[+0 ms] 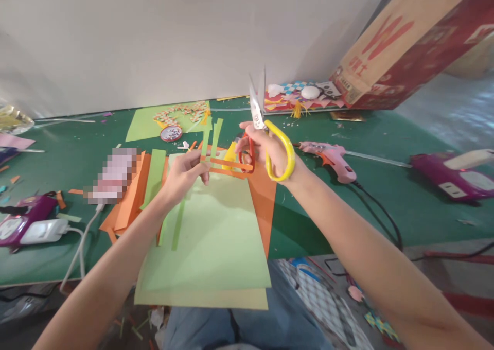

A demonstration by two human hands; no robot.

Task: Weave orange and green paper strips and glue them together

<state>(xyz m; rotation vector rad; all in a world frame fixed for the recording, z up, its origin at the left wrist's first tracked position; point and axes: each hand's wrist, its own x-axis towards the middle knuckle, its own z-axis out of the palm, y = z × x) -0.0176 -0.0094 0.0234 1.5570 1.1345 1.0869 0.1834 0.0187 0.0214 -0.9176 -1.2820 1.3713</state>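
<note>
My left hand (187, 172) is closed on narrow paper strips. Two orange strips (233, 163) run from it to the right, and two light green strips (216, 136) stand up across them. In my right hand (266, 146) is a pair of scissors (258, 116) with one yellow and one red handle loop. Their blades are apart and point up and away from me, clear of the strips. The orange strips' right ends reach the red loop; whether my right fingers touch them I cannot tell. Light green paper sheets (216, 237) lie beneath both hands, overhanging the table edge.
A pink glue gun (332, 159) lies to the right, its cord trailing off the table. Orange folded paper (133, 195) and a purple power strip (29, 219) are on the left. At the back are a round dish (171, 133) and a paper bag (389, 46).
</note>
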